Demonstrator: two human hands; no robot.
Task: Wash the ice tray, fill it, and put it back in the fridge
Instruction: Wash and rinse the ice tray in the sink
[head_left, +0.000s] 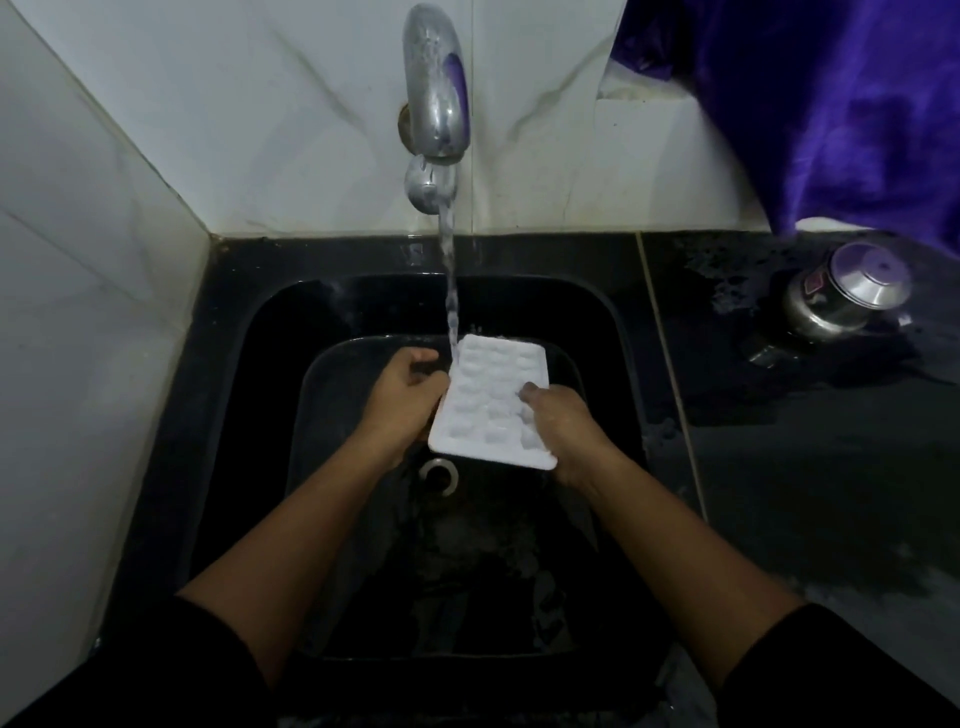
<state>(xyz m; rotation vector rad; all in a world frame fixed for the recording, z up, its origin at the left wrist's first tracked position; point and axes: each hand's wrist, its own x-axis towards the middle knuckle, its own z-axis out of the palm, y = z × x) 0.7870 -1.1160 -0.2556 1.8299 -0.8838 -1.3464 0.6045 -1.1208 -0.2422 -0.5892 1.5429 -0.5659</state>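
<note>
Left hand (408, 397): fingers curled round left edge of tray (488, 410). Right hand (569, 434): thumb clamped on right edge, other fingers hidden. Tray at frame centre, over sink (249, 374). Water (451, 291) from tap (439, 88) strikes its far left corner. Steel pot (847, 299) mid right.

You see a white matt plastic ice tray (493, 402), a shiny metal tap (436, 83), a glossy black sink (218, 395), and purple satiny cloth (831, 104).
</note>
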